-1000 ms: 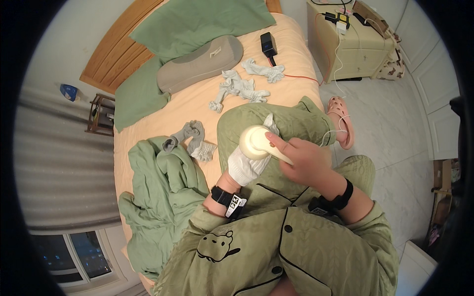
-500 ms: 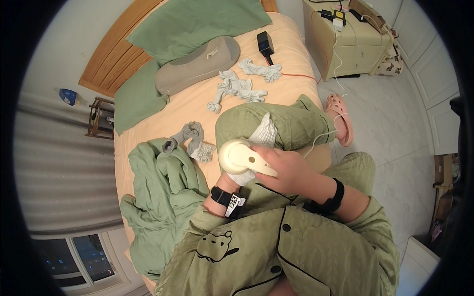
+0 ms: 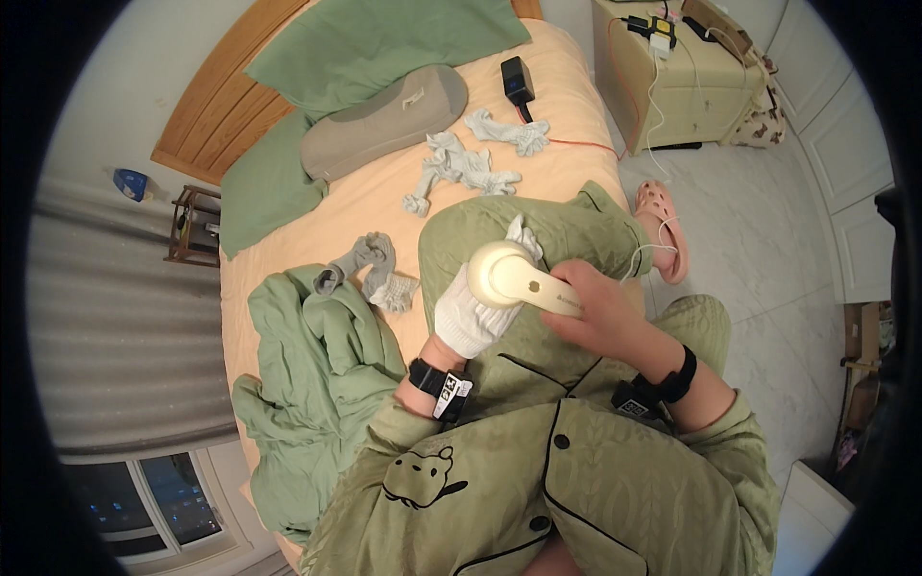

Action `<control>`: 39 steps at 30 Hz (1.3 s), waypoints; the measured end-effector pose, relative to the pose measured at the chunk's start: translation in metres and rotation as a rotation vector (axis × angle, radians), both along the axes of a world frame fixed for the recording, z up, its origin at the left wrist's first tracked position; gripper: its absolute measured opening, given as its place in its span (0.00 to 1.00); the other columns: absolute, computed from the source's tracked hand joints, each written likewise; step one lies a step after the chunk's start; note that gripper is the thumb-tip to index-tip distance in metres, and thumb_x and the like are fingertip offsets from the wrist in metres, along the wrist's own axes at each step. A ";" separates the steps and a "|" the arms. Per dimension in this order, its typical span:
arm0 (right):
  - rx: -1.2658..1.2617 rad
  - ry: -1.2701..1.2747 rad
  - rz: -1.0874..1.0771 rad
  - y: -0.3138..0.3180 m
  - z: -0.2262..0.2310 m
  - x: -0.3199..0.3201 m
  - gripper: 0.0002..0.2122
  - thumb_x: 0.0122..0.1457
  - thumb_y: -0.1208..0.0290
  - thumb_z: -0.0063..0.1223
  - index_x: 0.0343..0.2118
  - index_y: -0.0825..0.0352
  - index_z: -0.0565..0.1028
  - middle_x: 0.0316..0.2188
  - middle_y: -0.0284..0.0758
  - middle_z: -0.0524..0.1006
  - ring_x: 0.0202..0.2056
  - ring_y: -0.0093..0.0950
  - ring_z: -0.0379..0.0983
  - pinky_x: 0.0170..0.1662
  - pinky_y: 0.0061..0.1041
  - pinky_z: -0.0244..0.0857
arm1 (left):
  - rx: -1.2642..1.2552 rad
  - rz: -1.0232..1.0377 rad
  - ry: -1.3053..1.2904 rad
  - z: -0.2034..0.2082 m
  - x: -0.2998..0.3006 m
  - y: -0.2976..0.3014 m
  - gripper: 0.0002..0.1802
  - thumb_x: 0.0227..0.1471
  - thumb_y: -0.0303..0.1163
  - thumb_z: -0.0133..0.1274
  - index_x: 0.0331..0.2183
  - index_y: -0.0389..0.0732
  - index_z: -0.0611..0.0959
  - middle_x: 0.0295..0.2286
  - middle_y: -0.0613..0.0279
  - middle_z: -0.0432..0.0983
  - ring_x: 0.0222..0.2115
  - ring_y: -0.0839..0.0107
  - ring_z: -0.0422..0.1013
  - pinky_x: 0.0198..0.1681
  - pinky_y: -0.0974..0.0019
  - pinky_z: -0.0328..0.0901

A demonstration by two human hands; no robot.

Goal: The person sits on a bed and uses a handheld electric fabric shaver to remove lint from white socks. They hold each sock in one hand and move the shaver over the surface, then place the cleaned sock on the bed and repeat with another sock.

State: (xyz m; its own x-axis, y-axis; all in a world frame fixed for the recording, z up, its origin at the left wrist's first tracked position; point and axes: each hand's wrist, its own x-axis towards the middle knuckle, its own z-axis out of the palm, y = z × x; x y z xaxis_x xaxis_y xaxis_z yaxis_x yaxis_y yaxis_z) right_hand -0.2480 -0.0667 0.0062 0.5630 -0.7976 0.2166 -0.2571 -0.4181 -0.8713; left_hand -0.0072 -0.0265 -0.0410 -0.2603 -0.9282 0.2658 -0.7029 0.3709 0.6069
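A white knitted sock (image 3: 464, 322) is pulled over my left hand (image 3: 443, 353) like a mitten, so its fingers are hidden. My right hand (image 3: 603, 312) grips the handle of a cream fabric shaver (image 3: 543, 291). The shaver's round head lies against the sock, over the back of the covered hand. Beyond it, the sock's loose toe end sticks out above my green trouser leg (image 3: 567, 226). From the shaver's side a white cord (image 3: 639, 252) runs off past my foot.
Pale socks (image 3: 461, 168) lie bunched on the peach bedsheet, and a grey sock (image 3: 373, 252) rests left of my knee. A black device (image 3: 517, 82) with a red cable sits farther up. The green quilt (image 3: 317, 384) is crumpled at left. A nightstand (image 3: 663, 96) stands at far right.
My right hand has moved the shaver away from me and slightly right, from near the sock's cuff toward its toe. More of the sock's cuff side now shows.
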 end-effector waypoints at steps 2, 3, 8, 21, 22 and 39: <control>-0.163 -0.029 -0.035 -0.003 -0.001 0.009 0.22 0.53 0.66 0.62 0.50 0.65 0.70 0.38 0.41 0.76 0.38 0.43 0.75 0.41 0.37 0.69 | -0.028 -0.027 -0.173 -0.002 0.003 0.001 0.20 0.61 0.38 0.48 0.51 0.41 0.77 0.47 0.58 0.77 0.49 0.60 0.73 0.55 0.59 0.67; -0.202 -0.022 -0.031 -0.005 -0.001 0.014 0.22 0.54 0.65 0.62 0.51 0.64 0.70 0.38 0.41 0.76 0.38 0.43 0.74 0.41 0.37 0.69 | 0.010 -0.033 -0.233 -0.005 0.008 0.004 0.22 0.64 0.40 0.41 0.55 0.40 0.73 0.52 0.56 0.73 0.52 0.60 0.70 0.57 0.57 0.65; -0.325 -0.056 -0.010 -0.003 0.007 0.040 0.22 0.56 0.64 0.59 0.53 0.61 0.70 0.39 0.39 0.75 0.37 0.41 0.74 0.39 0.37 0.70 | 0.749 -0.226 1.503 -0.039 0.026 0.012 0.25 0.67 0.43 0.37 0.59 0.44 0.66 0.57 0.58 0.67 0.56 0.61 0.66 0.59 0.56 0.64; -0.208 0.081 0.091 0.010 -0.001 0.012 0.25 0.54 0.65 0.60 0.56 0.58 0.70 0.34 0.35 0.73 0.30 0.39 0.75 0.32 0.37 0.69 | -0.029 0.041 -0.214 -0.003 0.013 0.009 0.25 0.54 0.43 0.57 0.52 0.43 0.76 0.45 0.59 0.79 0.44 0.63 0.76 0.46 0.61 0.72; -0.202 0.109 0.113 0.012 -0.001 0.009 0.26 0.53 0.65 0.61 0.56 0.58 0.70 0.34 0.35 0.73 0.29 0.38 0.75 0.32 0.36 0.69 | 0.132 0.052 0.110 0.001 0.008 0.006 0.22 0.53 0.42 0.58 0.48 0.44 0.79 0.43 0.60 0.80 0.44 0.61 0.76 0.47 0.61 0.71; -0.298 0.144 0.109 0.017 0.003 0.000 0.28 0.51 0.67 0.60 0.57 0.59 0.69 0.30 0.35 0.69 0.27 0.36 0.73 0.28 0.35 0.66 | 0.240 0.034 0.158 -0.003 0.008 0.002 0.26 0.68 0.48 0.31 0.47 0.39 0.75 0.45 0.50 0.77 0.45 0.55 0.74 0.51 0.50 0.69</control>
